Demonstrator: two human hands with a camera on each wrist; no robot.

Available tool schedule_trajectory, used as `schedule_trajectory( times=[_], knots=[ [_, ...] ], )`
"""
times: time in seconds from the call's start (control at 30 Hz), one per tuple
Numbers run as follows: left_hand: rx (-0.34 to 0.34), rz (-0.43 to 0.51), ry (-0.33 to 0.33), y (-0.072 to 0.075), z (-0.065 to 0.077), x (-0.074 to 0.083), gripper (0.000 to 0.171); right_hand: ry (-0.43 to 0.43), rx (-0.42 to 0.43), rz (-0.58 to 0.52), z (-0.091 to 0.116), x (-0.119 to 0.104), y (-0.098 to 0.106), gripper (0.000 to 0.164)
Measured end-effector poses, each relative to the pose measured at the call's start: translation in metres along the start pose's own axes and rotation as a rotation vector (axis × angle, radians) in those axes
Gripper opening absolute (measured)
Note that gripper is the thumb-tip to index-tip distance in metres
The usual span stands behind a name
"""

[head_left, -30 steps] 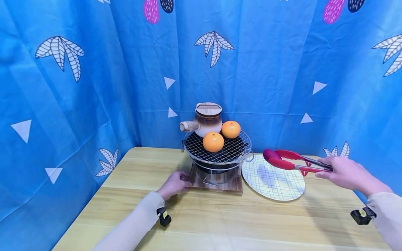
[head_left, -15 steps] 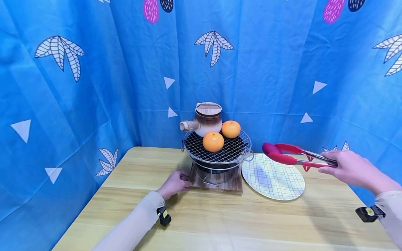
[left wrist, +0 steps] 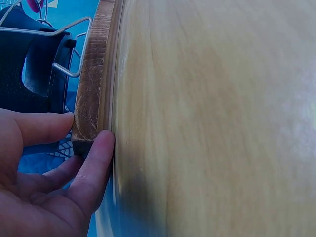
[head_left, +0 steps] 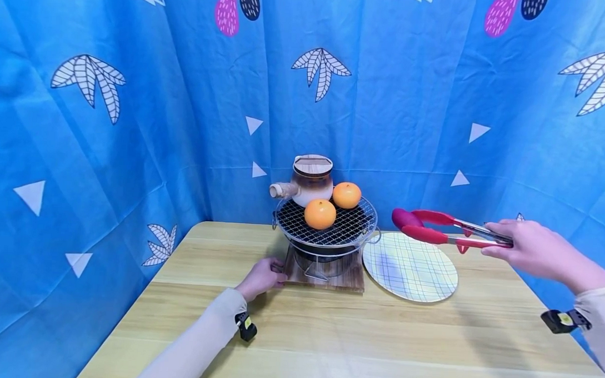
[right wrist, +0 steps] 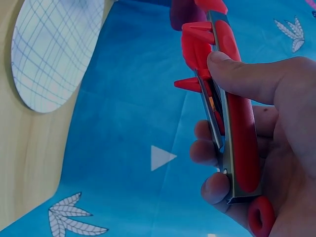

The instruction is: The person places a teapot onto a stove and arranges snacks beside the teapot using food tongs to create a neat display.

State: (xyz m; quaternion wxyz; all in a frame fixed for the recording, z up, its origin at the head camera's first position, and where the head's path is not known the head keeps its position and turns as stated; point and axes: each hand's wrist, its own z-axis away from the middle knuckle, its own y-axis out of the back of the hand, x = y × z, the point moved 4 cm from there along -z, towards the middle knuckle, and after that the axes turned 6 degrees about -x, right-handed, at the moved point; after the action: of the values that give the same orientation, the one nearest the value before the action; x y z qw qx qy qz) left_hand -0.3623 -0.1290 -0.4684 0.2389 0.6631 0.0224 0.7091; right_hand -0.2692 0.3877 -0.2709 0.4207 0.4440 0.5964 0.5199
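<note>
My right hand (head_left: 540,250) grips red-and-metal tongs (head_left: 423,234) above the table's right side. Between the tong tips sits a smooth, dark purple, rounded piece of food (head_left: 405,219), partly covered by the tips. In the right wrist view, fingers and thumb wrap the red handle (right wrist: 242,133). My left hand (head_left: 261,278) holds the near left corner of a brown wooden base board (head_left: 349,274), thumb and fingers on either side of its edge. On that board stands a small stove topped by a round wire grill (head_left: 348,227). Two orange fruits (head_left: 320,214) rest on the mesh.
Behind the fruits, a brown-and-white side-handled pot (head_left: 310,183) with a wooden lid stands on the grill. A checked plate (head_left: 429,277) lies right of the stove, below the tongs. The blue curtain (head_left: 394,131) hangs close behind the wooden table (head_left: 327,340).
My right hand has risen and shifted right, its tongs lifting the purple piece slightly up and left over the plate. My left hand has stayed at the board's corner.
</note>
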Motion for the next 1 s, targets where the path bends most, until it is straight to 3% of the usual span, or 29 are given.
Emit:
schedule_trajectory(
  times=[1.0],
  knots=[
    [-0.003, -0.016, 0.015, 0.001, 0.002, 0.001, 0.043, 0.047, 0.022, -0.069, -0.007, -0.033, 0.023, 0.072]
  ],
)
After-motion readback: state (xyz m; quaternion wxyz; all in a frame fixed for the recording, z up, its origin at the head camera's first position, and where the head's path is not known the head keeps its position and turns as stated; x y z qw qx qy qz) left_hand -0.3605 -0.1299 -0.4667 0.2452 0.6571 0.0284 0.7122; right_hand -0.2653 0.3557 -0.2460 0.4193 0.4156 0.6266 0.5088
